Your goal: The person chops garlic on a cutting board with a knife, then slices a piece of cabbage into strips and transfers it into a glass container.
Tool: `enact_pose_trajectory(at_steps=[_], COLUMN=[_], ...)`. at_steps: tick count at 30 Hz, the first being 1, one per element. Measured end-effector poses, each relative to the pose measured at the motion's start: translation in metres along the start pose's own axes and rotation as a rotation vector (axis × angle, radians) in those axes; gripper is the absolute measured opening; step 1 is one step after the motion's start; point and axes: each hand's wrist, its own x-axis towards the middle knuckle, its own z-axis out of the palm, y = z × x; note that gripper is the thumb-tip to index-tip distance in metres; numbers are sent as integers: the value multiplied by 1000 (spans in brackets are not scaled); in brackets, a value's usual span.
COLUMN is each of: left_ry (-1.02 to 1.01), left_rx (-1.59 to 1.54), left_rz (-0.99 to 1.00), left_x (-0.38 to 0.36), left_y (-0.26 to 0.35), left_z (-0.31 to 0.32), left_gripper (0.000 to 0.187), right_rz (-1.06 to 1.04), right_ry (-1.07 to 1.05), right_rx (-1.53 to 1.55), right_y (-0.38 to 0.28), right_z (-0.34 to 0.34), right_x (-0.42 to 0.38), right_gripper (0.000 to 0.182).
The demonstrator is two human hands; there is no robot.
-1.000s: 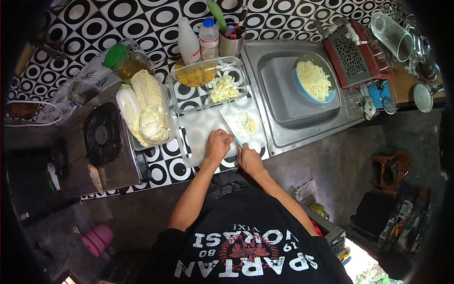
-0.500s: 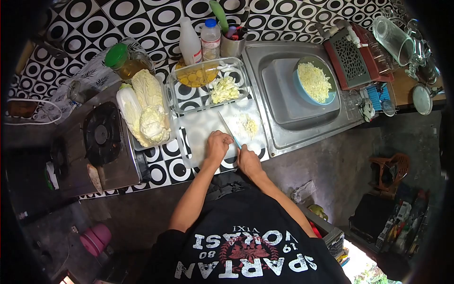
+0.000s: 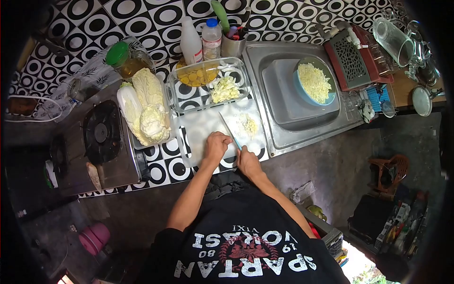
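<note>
A knife (image 3: 230,130) with a light blue handle is in my right hand (image 3: 248,163), the fingers wrapped round the handle. Its blade points away from me over the translucent cutting board (image 3: 196,125). My left hand (image 3: 217,146) is closed on the board, fingers curled close beside the blade; what they hold, if anything, is hidden. To the right of the blade lies a small heap of finely chopped pale vegetable (image 3: 249,127). Behind the board, a clear rectangular container (image 3: 175,97) holds pale cut strips (image 3: 224,90).
Napa cabbages (image 3: 146,111) fill a tray at the left, next to a stove (image 3: 101,132). At the right, a bowl (image 3: 300,87) of chopped pale vegetable stands in the steel sink (image 3: 274,142). Bottles (image 3: 211,40) and a utensil cup (image 3: 232,46) stand behind the container.
Little differs. Both hands, the knife and the chopped heap stay in nearly the same places, with only a very slight shift of the hands and the view.
</note>
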Motion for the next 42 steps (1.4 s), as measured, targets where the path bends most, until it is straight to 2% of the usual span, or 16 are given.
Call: enact_pose_trajectory(at_steps=[5, 17, 20, 22, 26, 28, 32, 42], left_ry=[-4, -99, -76, -97, -103, -144, -150, -27], left_rx=[84, 17, 29, -21, -30, -72, -22, -61], left_rz=[72, -20, 39, -67, -83, -170, -163, -90], left_x=[0, 6, 5, 7, 7, 8, 8, 2], left_y=[-4, 0, -1, 1, 3, 7, 6, 2], left_z=[1, -8, -7, -8, -11, -12, -11, -4], left_gripper=[13, 11, 11, 10, 10, 10, 10, 7], right_rz=[-40, -40, -38, -42, -30, -38, -21, -33], right_ry=[18, -2, 14, 20, -19, -28, 12, -22], right_rx=[-23, -10, -31, -54, -42, -28, 12, -11], right_y=[-2, -1, -6, -9, -8, -3, -2, -13], right_z=[-1, 4, 5, -1, -4, 0, 7, -5], right_x=[12, 4, 15, 19, 13, 6, 0, 11], right_gripper=[32, 31, 31, 31, 31, 31, 29, 31])
